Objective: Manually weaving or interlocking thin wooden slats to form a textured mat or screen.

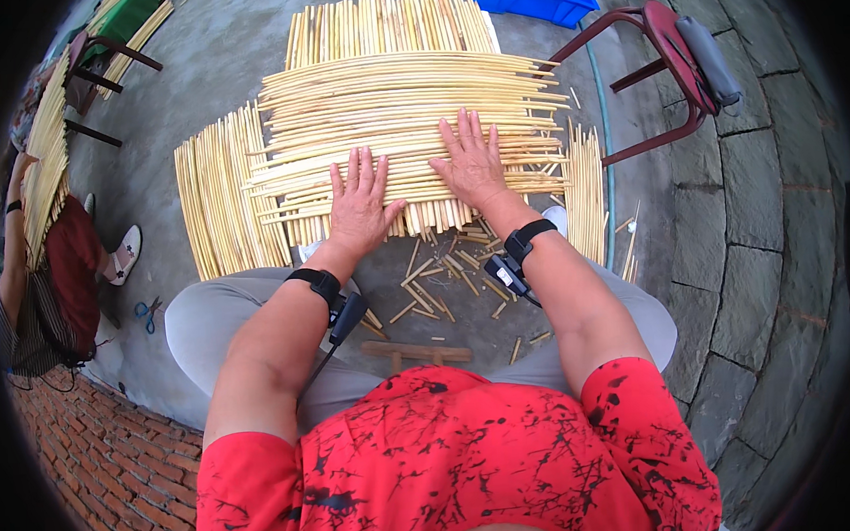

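A woven mat of pale yellow cane strips [410,107] lies on the concrete floor in front of me, with strips crossing lengthwise and sideways. My left hand [359,204] rests flat on its near edge, fingers spread. My right hand [471,161] lies flat beside it, a little farther up the mat, fingers also spread. Neither hand holds anything. Both wrists carry black bands with small devices. Short cut cane offcuts [444,279] are scattered on the floor between my knees.
A small wooden stool piece [419,353] sits between my legs. A red metal chair frame [666,60] stands at the right, a blue crate [533,0] at the top. Another person [41,269] sits at the left holding cane strips; scissors [147,313] lie nearby.
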